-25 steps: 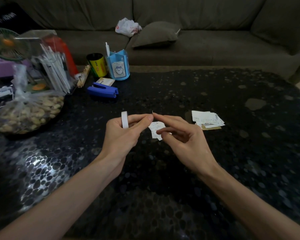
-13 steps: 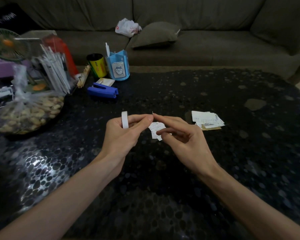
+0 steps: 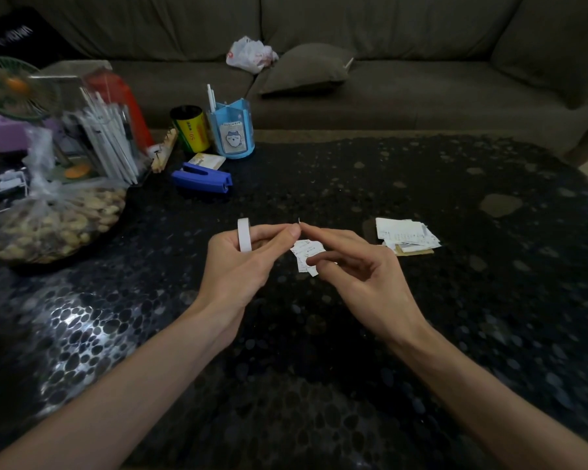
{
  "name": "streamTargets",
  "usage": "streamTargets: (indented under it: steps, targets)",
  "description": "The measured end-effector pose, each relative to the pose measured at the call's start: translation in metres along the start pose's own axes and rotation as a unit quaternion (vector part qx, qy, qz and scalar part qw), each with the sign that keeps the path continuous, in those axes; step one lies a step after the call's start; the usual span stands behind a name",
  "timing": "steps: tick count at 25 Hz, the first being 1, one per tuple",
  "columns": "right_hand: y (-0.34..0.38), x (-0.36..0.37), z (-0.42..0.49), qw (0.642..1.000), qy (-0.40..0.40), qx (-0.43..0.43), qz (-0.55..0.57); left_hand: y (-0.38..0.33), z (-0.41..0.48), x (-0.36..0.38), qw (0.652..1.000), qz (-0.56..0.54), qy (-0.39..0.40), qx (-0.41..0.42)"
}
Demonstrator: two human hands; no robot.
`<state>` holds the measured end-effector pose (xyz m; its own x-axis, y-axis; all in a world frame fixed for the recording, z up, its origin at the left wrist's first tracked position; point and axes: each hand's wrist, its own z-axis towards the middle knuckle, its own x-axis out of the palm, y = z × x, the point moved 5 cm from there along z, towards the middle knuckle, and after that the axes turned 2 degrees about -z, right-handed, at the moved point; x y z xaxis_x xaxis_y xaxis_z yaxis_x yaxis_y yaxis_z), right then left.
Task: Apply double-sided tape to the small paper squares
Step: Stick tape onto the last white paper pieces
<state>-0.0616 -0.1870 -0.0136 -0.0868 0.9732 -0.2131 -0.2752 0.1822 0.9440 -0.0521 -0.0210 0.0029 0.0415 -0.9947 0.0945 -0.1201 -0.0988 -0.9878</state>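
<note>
My left hand (image 3: 241, 262) holds a white roll of double-sided tape (image 3: 244, 234) upright, with its thumb and forefinger stretched to the right. My right hand (image 3: 357, 266) meets those fingertips and pinches a tiny piece of tape end (image 3: 299, 221) between them. Small white paper squares (image 3: 306, 254) show just under the fingertips, partly hidden by my right hand's fingers; whether they lie on the table or are held I cannot tell. More printed paper pieces (image 3: 406, 234) lie in a loose pile to the right on the dark pebble-patterned table (image 3: 319, 368).
At the back left stand a blue stapler (image 3: 201, 179), a blue pen holder (image 3: 231, 130), a yellow can (image 3: 190, 128), a clear box of straws (image 3: 106, 144), a small fan (image 3: 12, 86) and a bag of nuts (image 3: 53, 222). A sofa (image 3: 387, 79) runs behind the table.
</note>
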Motion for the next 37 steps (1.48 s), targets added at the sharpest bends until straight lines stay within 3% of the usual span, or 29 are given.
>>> streamTargets:
  steps: [8,37]
  targets:
    - [-0.002,0.0,0.001,1.0,0.0,0.002,0.004,-0.002,-0.001,-0.001,0.999,0.038,-0.014,0.018]
    - [0.0,-0.001,0.0,1.0,-0.006,0.01,0.007,0.01,0.01,-0.008,1.0,0.013,0.003,-0.002]
